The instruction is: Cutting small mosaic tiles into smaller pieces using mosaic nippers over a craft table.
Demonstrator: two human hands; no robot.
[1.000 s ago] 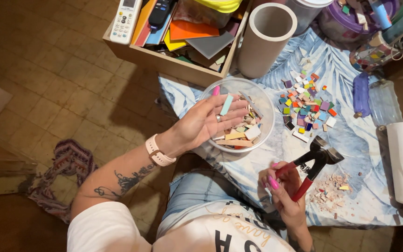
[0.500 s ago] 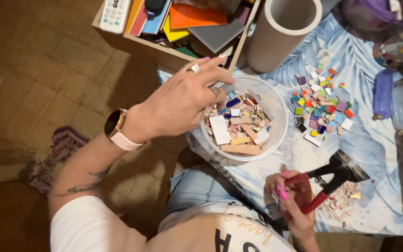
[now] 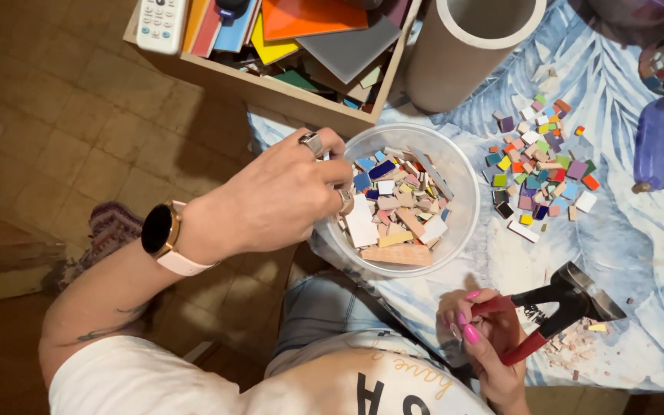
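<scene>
Your left hand (image 3: 286, 192) reaches into the clear bowl (image 3: 455, 230) of unsorted tile pieces (image 3: 393, 219), fingers curled so I cannot tell what they hold, while your right hand (image 3: 486, 330) grips red-handled nippers (image 3: 555, 307) near a small sorted pile of colored tiles (image 3: 539, 169).

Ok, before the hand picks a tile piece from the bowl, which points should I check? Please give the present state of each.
1. Left hand is over the clear bowl, fingers inside: ok.
2. Tile pieces lie within reach in the bowl: ok.
3. A piece is pinched between the fingers: cannot tell.
4. Right hand holds the red-handled nippers: ok.
5. Bowl stands flat on the blue cloth: ok.
</scene>
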